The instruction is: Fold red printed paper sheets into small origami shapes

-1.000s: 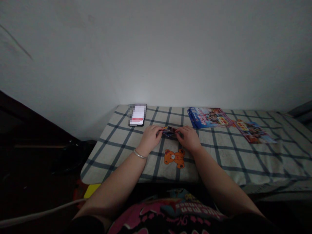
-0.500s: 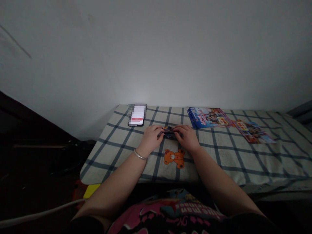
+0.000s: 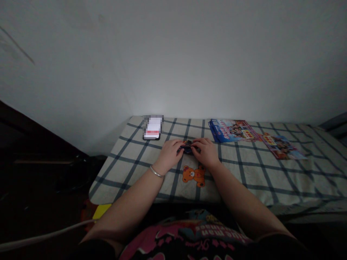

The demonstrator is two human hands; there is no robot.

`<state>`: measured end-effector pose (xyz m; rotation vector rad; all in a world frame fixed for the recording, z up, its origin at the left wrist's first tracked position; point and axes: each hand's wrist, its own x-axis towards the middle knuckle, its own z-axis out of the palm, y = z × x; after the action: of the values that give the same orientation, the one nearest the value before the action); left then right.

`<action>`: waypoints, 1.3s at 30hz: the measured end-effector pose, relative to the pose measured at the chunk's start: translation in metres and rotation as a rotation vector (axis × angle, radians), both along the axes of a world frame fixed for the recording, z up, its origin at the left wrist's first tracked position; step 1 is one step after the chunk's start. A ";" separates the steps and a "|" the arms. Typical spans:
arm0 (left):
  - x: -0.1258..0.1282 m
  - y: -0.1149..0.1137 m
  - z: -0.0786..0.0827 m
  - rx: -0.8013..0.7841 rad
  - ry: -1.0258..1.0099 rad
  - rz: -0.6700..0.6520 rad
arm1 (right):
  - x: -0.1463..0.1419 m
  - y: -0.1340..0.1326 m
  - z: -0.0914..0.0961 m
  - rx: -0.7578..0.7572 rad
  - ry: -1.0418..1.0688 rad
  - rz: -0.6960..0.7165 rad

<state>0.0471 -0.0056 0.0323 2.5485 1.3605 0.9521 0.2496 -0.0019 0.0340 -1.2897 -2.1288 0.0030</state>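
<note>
Between my two hands is a small, dark, colourfully printed piece [image 3: 187, 147], perhaps folded paper; most of it is covered by my fingers. My left hand [image 3: 170, 153], with a silver bangle on the wrist, pinches its left side. On the right side, my right hand [image 3: 206, 151] grips it with thumb and fingers closed. Both hands are low over the checked tablecloth [image 3: 141, 159]. An orange bear picture [image 3: 194, 176] lies on the cloth just nearer to me than the hands.
A phone [image 3: 153, 128] with a lit screen lies at the back left. To the right are a stack of blue printed flyers [image 3: 230, 130] and a similar flyer [image 3: 283, 146]. A white wall [image 3: 189, 65] rises behind the table. A pale cable [image 3: 48, 236] runs at lower left.
My right hand has shifted slightly left, closer to my left hand, and the printed piece between them looks narrower. The phone and flyers stay where they were.
</note>
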 end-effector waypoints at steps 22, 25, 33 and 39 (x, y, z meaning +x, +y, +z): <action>0.001 -0.008 0.009 0.092 0.129 0.035 | 0.006 -0.001 0.015 -0.427 0.207 0.026; 0.003 -0.011 0.012 0.108 0.171 -0.019 | 0.009 0.002 0.017 -0.530 0.253 -0.017; 0.006 -0.011 0.013 0.145 0.203 -0.070 | 0.007 0.021 0.024 -0.760 0.089 -0.089; 0.005 -0.009 0.011 0.149 0.199 -0.084 | 0.004 0.034 0.035 -1.016 0.073 -0.115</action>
<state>0.0519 -0.0146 0.0430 2.8543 1.2586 0.8342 0.2538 0.0320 0.0688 -1.8907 -2.0090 1.1874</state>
